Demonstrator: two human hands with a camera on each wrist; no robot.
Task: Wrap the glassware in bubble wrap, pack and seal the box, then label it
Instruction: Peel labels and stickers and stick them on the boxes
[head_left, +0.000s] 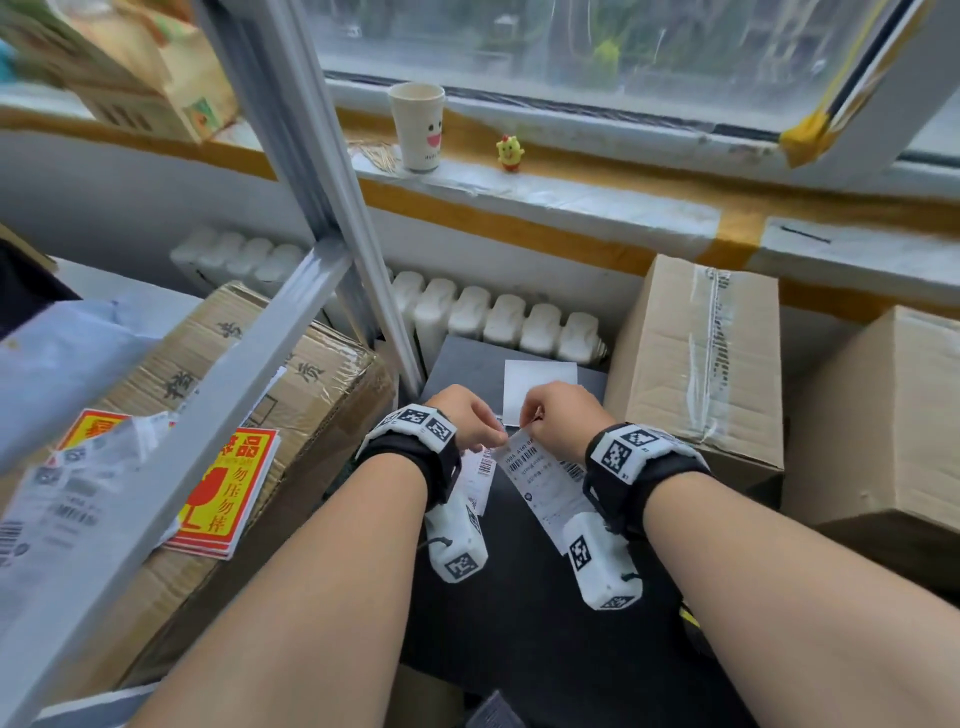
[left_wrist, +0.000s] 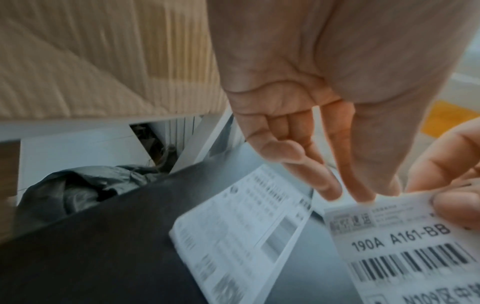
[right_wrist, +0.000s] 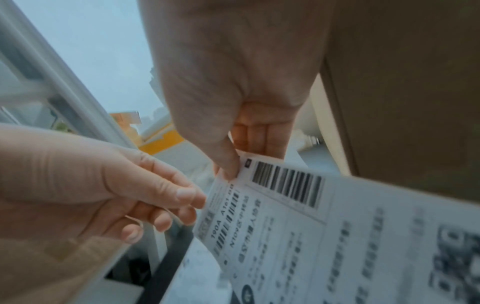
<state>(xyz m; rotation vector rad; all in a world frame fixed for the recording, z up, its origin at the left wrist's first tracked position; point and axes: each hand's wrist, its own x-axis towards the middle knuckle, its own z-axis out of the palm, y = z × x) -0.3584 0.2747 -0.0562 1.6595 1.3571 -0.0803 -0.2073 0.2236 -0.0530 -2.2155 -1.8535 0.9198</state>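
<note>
1. Head view: a shipping label (head_left: 540, 483) is held up over a black surface (head_left: 519, 613), and it is taken here as the landmark. Its long axis runs from the two hands at its far end back toward the person's body.
2. The right hand (head_left: 563, 415) is at the label's far right corner; in the right wrist view the thumb (right_wrist: 226, 162) is clamped on the printed face near the barcode, with the other fingers behind the sheet.
3. The left hand (head_left: 467, 418) is at the label's far left corner. In the left wrist view its fingertips (left_wrist: 363, 195) are drawn together and touch the top edge; a firm pinch cannot be confirmed.
4. The step is judged to be the peeling of the label from its backing, started at that far edge.
5. A second printed slip (left_wrist: 239, 236) lies flat on the black surface, left of the label and below it.
6. A blank white sheet (head_left: 540, 379) lies just beyond the label.
7. Taped cardboard boxes (head_left: 696, 358) stand to the label's right; which one is to be labelled cannot be told.
8. Both hands are equally near, so the peel is judged to turn on the left fingertips pulling away leftward.
</note>
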